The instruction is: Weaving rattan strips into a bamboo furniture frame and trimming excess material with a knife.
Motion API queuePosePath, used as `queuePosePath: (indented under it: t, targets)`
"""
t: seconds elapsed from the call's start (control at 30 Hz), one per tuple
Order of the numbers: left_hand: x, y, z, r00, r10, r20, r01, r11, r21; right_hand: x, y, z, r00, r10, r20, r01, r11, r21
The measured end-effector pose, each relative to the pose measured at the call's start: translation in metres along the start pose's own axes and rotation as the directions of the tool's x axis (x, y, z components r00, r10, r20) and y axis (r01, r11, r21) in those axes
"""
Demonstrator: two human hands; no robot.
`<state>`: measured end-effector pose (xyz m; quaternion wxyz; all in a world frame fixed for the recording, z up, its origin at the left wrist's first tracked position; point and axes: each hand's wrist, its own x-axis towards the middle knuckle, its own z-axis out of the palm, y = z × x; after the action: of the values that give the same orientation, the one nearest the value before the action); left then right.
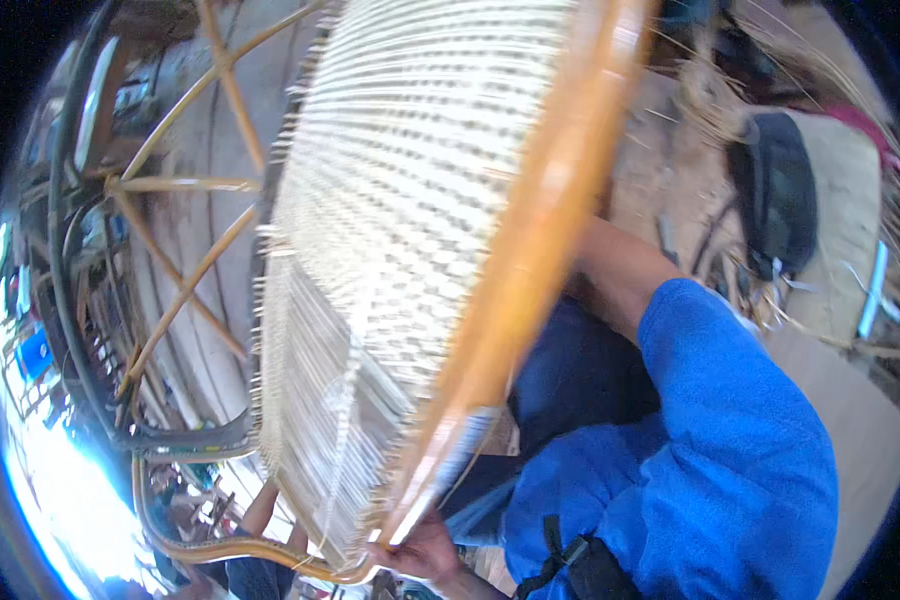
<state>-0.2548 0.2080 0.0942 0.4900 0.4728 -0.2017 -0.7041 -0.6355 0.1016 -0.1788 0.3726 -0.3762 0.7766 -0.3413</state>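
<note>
1. A chair-like piece with a woven panel (420, 160) stands tilted in front of the person, filling the middle of the view from the top edge almost to the bottom.
2. A glossy orange-brown wooden frame (540, 240) runs along the panel's right side, slanting down to the lower corner.
3. The upper part of the panel is closely woven in pale strands; lower down, bare parallel strands (315, 400) show, with a paler strand lying across them.
4. The left hand (425, 552) is at the frame's lower end, its fingers curled in around the wood and holding it.
5. The right forearm (625, 268), below a blue sleeve (740, 400), passes behind the frame. The right hand is hidden there, so I cannot tell how far open it is or what it holds.
6. On the left, thin wooden rods (185, 290) cross one another beside a dark curved bar (65, 260).
7. On the right, a black bag (780, 190) lies on a pale board (850, 200), with loose fibres (710, 105) near it and a light blue strip (874, 290) below.
</note>
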Motion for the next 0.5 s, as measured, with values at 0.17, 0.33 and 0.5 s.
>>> queuePosePath:
  t: [0.17,0.33,0.5]
  targets:
    - [-0.005,-0.012,0.017,0.988,-0.029,-0.149,0.046,0.993,0.109,0.046,-0.059,0.064,0.991,-0.022,0.129,0.024,1.000,-0.016]
    - [-0.022,0.004,-0.008,0.908,-0.087,-0.409,0.130,0.989,0.078,0.031,-0.076,0.065,0.983,-0.008,0.184,0.029,0.993,-0.111]
    - [-0.014,-0.012,-0.030,0.985,-0.140,-0.103,0.143,0.989,0.029,-0.011,-0.072,-0.021,0.997,-0.034,0.071,0.051,0.966,-0.254]
